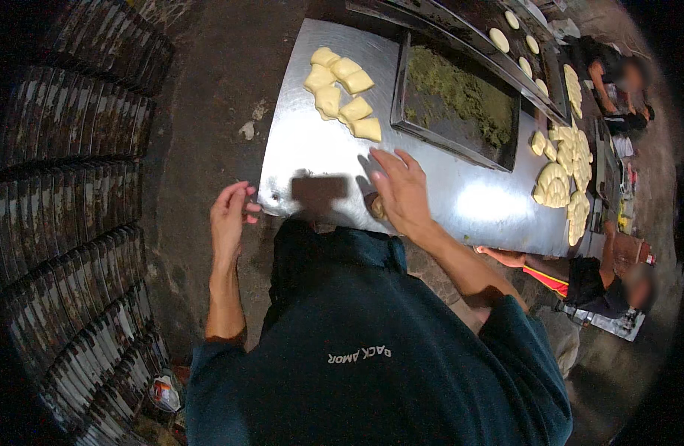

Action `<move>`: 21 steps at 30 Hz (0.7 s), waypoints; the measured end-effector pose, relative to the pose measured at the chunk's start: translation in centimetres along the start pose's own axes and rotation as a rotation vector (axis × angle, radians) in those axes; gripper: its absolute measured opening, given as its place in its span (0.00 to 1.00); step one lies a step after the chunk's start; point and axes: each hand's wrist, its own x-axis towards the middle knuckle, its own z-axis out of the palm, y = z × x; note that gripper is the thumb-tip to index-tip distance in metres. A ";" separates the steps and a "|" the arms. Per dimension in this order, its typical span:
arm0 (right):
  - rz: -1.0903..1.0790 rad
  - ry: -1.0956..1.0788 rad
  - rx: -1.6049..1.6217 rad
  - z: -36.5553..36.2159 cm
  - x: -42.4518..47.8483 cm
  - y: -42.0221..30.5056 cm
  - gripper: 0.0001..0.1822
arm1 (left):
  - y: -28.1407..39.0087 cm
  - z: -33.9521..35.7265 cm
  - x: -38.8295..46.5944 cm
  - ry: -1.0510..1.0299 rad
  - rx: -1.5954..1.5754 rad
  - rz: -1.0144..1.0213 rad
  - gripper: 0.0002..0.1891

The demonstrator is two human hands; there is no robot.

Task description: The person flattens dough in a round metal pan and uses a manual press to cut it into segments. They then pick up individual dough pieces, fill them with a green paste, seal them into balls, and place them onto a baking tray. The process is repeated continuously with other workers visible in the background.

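My right hand (pixel 400 192) is over the metal worktable (pixel 319 150) near its front edge, fingers spread. Beside and partly under its palm is a small piece of dough (pixel 379 207); whether the hand grips it cannot be told. My left hand (pixel 231 211) hangs in the air just off the table's left corner, fingers loosely curled, with nothing seen in it. Beyond the hands, several cut dough pieces (pixel 327 100) lie together on the table. To their right stands a rectangular metal tray (pixel 398 114) with a greenish, crumbly filling (pixel 459 83) inside.
More dough pieces (pixel 553 187) lie at the table's right end. Flat dough rounds (pixel 498 40) rest on a dark surface behind. Stacks of metal trays (pixel 69 206) line the left side. Two people (pixel 604 287) (pixel 612 83) are at the right, one near the table.
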 end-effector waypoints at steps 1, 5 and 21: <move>-0.054 0.156 -0.102 1.8 0.8 0.2 0.28 | -0.3 -0.6 0.2 0.041 -0.002 -0.006 0.14; -0.120 -0.018 -0.219 7.2 1.9 2.0 0.35 | -0.1 1.2 0.4 0.089 0.104 -0.044 0.14; 0.171 -0.091 0.534 -13.2 5.1 13.8 0.26 | 1.1 20.6 4.8 -0.128 0.339 0.269 0.10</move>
